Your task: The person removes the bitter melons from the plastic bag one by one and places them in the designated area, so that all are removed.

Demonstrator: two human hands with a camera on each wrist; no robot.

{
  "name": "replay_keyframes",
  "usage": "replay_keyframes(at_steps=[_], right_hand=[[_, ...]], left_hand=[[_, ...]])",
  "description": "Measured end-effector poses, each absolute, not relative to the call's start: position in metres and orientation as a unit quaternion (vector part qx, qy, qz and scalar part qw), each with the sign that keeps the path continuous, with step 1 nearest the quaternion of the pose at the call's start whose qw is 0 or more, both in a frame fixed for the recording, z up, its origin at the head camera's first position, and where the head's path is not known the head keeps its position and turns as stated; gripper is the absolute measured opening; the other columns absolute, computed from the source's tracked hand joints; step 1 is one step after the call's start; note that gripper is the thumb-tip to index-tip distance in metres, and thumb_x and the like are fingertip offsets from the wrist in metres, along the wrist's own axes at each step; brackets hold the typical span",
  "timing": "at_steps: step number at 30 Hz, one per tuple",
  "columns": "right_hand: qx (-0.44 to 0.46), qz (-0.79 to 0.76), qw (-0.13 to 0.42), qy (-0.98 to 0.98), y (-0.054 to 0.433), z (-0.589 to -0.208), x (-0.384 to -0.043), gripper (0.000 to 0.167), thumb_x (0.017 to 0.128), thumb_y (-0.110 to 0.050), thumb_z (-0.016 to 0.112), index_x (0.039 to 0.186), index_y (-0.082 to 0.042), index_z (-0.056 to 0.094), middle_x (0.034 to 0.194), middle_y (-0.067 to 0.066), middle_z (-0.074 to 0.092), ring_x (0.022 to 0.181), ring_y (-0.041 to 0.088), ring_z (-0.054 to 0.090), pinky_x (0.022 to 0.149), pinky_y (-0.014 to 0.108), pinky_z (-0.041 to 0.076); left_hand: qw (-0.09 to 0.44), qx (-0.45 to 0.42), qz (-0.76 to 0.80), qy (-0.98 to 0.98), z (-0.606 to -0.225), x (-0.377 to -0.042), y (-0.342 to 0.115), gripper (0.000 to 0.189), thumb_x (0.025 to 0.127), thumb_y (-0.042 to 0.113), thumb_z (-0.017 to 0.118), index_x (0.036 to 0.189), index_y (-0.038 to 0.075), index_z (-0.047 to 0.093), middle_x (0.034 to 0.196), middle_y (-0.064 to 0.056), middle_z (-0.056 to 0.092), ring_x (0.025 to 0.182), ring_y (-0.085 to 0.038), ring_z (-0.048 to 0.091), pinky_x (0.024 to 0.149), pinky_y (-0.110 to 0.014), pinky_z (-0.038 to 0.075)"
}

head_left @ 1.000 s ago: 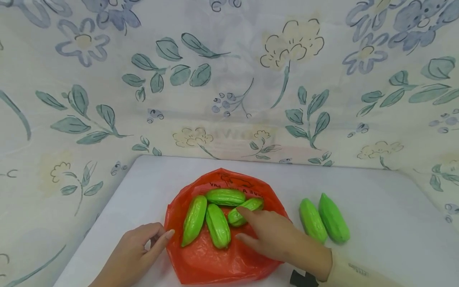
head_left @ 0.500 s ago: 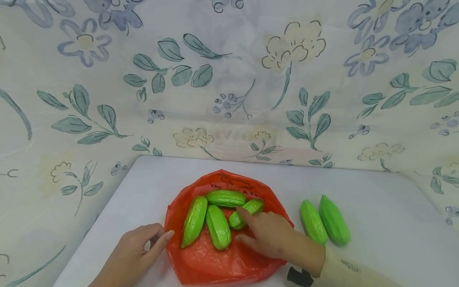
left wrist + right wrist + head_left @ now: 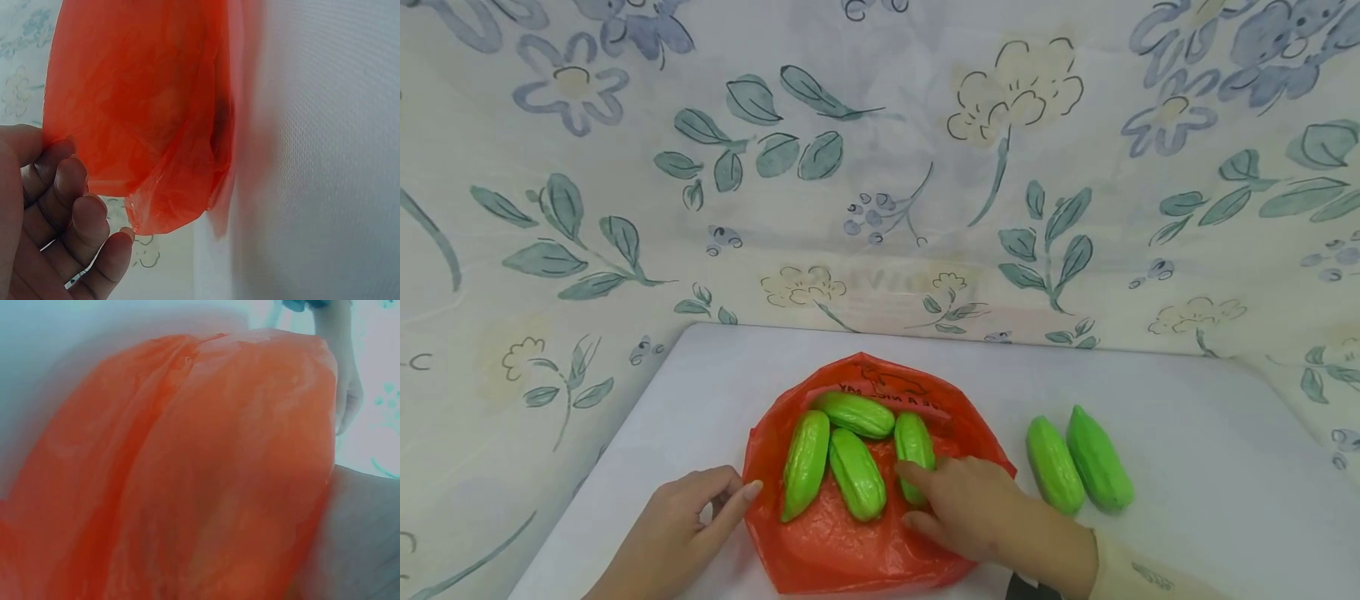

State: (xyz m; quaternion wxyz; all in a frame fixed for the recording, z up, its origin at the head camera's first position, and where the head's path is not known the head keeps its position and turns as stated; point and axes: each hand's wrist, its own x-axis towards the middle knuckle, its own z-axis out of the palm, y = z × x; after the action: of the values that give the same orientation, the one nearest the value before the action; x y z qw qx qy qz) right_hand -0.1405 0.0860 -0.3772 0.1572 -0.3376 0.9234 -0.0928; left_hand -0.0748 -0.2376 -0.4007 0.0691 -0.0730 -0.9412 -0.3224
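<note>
My right hand (image 3: pixel 973 504): index touching shiny ridged green gourd (image 3: pixel 913 437), thumb apart, can't tell if actually gripping. Gourd, in red plastic bag (image 3: pixel 842 562), just swung from slanted to near-lengthwise, so lines up better with neighbour (image 3: pixel 857 475) left of hand imo. Left hand (image 3: pixel 688 518) pinching bag rim.

Inside a bag (image 3: pixel 827 554) on a table (image 3: pixel 1210 467), four gourds (image 3: pixel 806 467); to the bag's right, two more gourds (image 3: pixel 1100 460); at its left rim, left hand (image 3: pixel 681 517); across its right rim, right hand (image 3: pixel 981 510); behind it, backdrop (image 3: pixel 895 92).
</note>
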Motion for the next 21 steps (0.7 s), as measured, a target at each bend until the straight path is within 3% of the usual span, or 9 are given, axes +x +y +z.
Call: replay_keyframes(at_steps=[3, 6, 9, 12, 13, 16, 19, 21], right_hand=[[-0.336, -0.091, 0.149, 0.926, 0.0873, -0.3777, -0.1390, 0.052, 0.096, -0.046, 0.074, 0.142, -0.027, 0.061, 0.087, -0.006, 0.062, 0.078, 0.013, 0.059, 0.064, 0.032, 0.053], [-0.329, -0.079, 0.145, 0.930, 0.0887, -0.3778, -0.1378, 0.052, 0.095, -0.050, 0.074, 0.141, -0.028, 0.063, 0.112, 0.003, 0.069, 0.098, 0.022, 0.064, 0.078, 0.041, 0.058], [-0.322, -0.073, 0.141, 0.934, 0.0903, -0.3775, -0.1370, 0.049, 0.095, -0.052, 0.073, 0.135, -0.025, 0.068, 0.136, 0.016, 0.063, 0.118, 0.033, 0.062, 0.089, 0.051, 0.058], [-0.317, -0.073, 0.131, 0.936, 0.0921, -0.3770, -0.1370, 0.047, 0.095, -0.053, 0.072, 0.126, -0.018, 0.072, 0.144, 0.023, 0.058, 0.127, 0.039, 0.058, 0.093, 0.055, 0.056], [-0.318, -0.076, 0.124, 0.937, 0.0926, -0.3770, -0.1371, 0.045, 0.095, -0.052, 0.072, 0.121, -0.016, 0.072, 0.143, 0.023, 0.058, 0.128, 0.039, 0.058, 0.094, 0.055, 0.056], [-0.317, -0.088, 0.104, 0.938, 0.0942, -0.3775, -0.1381, 0.035, 0.097, -0.045, 0.073, 0.110, -0.013, 0.068, 0.117, 0.009, 0.068, 0.113, 0.029, 0.062, 0.089, 0.047, 0.058], [-0.315, -0.106, 0.088, 0.939, 0.0950, -0.3785, -0.1394, 0.028, 0.096, -0.035, 0.077, 0.105, -0.015, 0.060, 0.093, -0.004, 0.060, 0.096, 0.019, 0.061, 0.081, 0.038, 0.058], [-0.310, -0.117, 0.090, 0.939, 0.0947, -0.3789, -0.1403, 0.029, 0.095, -0.030, 0.079, 0.107, -0.015, 0.057, 0.087, -0.008, 0.056, 0.088, 0.015, 0.059, 0.077, 0.034, 0.058]], left_hand=[[0.070, -0.073, -0.322, -0.941, -0.4007, -0.0745, -0.2375, 0.022, 0.099, 0.029, 0.075, 0.083, 0.027, 0.060, 0.067, 0.018, 0.052, 0.066, -0.003, 0.052, 0.063, -0.021, 0.053], [0.073, -0.076, -0.321, -0.941, -0.4011, -0.0740, -0.2377, 0.022, 0.098, 0.027, 0.075, 0.083, 0.027, 0.059, 0.066, 0.018, 0.050, 0.066, -0.002, 0.052, 0.063, -0.021, 0.052], [0.071, -0.075, -0.317, -0.943, -0.4010, -0.0737, -0.2379, 0.023, 0.098, 0.026, 0.076, 0.083, 0.026, 0.059, 0.066, 0.019, 0.049, 0.067, -0.002, 0.052, 0.063, -0.021, 0.051], [0.062, -0.070, -0.313, -0.945, -0.3998, -0.0736, -0.2379, 0.023, 0.098, 0.028, 0.076, 0.083, 0.025, 0.059, 0.065, 0.019, 0.048, 0.067, -0.002, 0.052, 0.064, -0.021, 0.051], [0.060, -0.070, -0.311, -0.946, -0.3994, -0.0736, -0.2380, 0.023, 0.098, 0.028, 0.076, 0.083, 0.025, 0.059, 0.066, 0.018, 0.048, 0.067, -0.002, 0.052, 0.064, -0.021, 0.051], [0.054, -0.066, -0.309, -0.947, -0.3984, -0.0742, -0.2378, 0.023, 0.098, 0.030, 0.075, 0.083, 0.025, 0.058, 0.066, 0.018, 0.049, 0.067, -0.002, 0.052, 0.065, -0.021, 0.052], [0.052, -0.065, -0.306, -0.948, -0.3984, -0.0749, -0.2382, 0.023, 0.099, 0.031, 0.075, 0.083, 0.025, 0.059, 0.066, 0.018, 0.050, 0.066, -0.002, 0.052, 0.065, -0.021, 0.053], [0.053, -0.066, -0.305, -0.949, -0.3986, -0.0755, -0.2382, 0.022, 0.099, 0.032, 0.075, 0.084, 0.025, 0.059, 0.066, 0.018, 0.050, 0.066, -0.002, 0.052, 0.065, -0.021, 0.053]])
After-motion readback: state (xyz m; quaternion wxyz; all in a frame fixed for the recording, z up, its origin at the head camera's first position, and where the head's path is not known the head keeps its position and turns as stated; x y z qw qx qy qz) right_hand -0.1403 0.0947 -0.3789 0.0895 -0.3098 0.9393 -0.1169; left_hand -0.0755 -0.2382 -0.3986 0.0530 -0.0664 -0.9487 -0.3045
